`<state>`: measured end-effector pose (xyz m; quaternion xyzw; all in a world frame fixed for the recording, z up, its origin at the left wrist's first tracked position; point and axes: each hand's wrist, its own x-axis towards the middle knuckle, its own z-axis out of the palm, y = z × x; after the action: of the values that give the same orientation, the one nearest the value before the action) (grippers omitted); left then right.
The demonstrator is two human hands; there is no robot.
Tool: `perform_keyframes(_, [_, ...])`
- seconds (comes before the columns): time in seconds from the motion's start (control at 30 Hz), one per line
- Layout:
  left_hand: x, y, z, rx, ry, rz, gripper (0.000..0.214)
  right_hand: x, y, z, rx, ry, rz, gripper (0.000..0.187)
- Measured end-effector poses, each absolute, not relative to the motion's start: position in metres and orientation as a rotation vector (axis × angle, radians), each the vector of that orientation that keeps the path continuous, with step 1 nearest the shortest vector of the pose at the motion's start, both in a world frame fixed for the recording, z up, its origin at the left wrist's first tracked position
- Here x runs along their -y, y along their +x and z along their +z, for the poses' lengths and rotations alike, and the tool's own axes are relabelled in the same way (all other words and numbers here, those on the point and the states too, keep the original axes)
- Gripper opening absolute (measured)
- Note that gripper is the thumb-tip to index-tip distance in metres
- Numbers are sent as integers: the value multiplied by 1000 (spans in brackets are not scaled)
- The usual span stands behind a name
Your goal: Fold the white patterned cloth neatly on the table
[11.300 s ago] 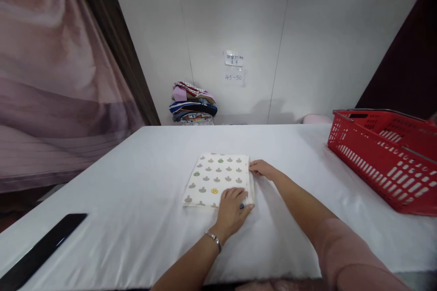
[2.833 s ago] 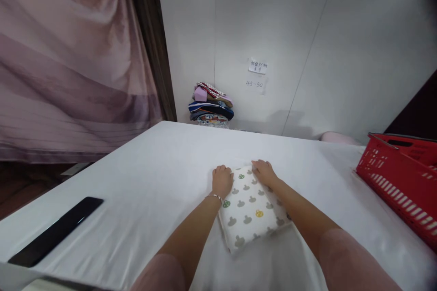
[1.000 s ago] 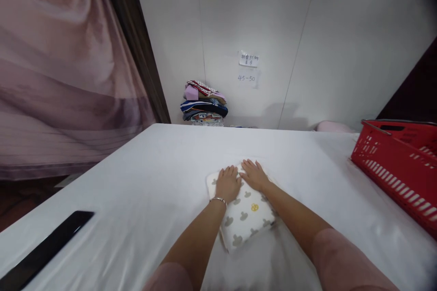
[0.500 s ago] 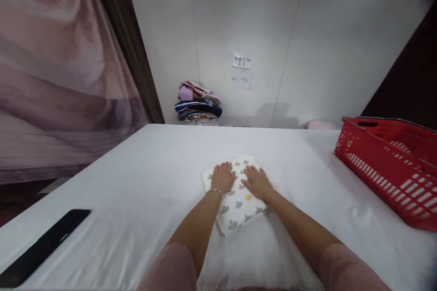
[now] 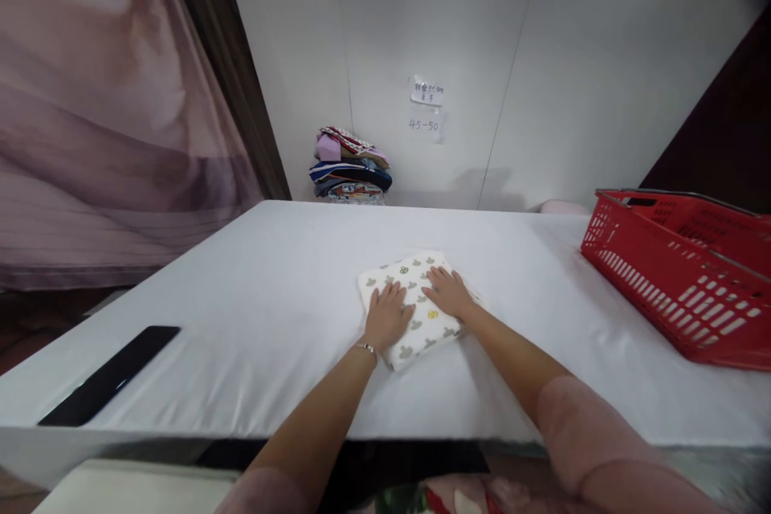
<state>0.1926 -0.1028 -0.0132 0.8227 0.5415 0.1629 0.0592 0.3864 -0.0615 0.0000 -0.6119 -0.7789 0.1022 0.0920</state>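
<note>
Lying near the middle of the counter (image 5: 271,281): one folded cloth (image 5: 425,320), white, printed with grey mushroom shapes, plus one yellow and one green in view. Set askew, two sides running roughly 11 to 5 o'clock; outline near square, long axis not certain. Left hand (image 5: 387,316), right hand (image 5: 451,294): both open, palm-down upon it, toward its 9 and 2 o'clock. Red basket (image 5: 668,277): at 3 o'clock, well apart.
</note>
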Motion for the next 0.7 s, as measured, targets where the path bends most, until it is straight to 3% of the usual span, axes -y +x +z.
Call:
perform_keyframes(0.23, [96,190,-10,-1558,2366,521,49,80,412,11,2044,-1775,512,48])
perform_keyframes(0.4, [117,180,-19,-1682,2167,814,43,109,465,-4,1695,-1870,564,48])
perform_keyframes(0.57, [132,175,-18,-1924,1751,1006,61,112,485,-8,1582,-1918,678,57])
perform_keyframes(0.7, [122,177,-10,-1890,1484,977,75,98,474,-7,1577,-1933,667,52])
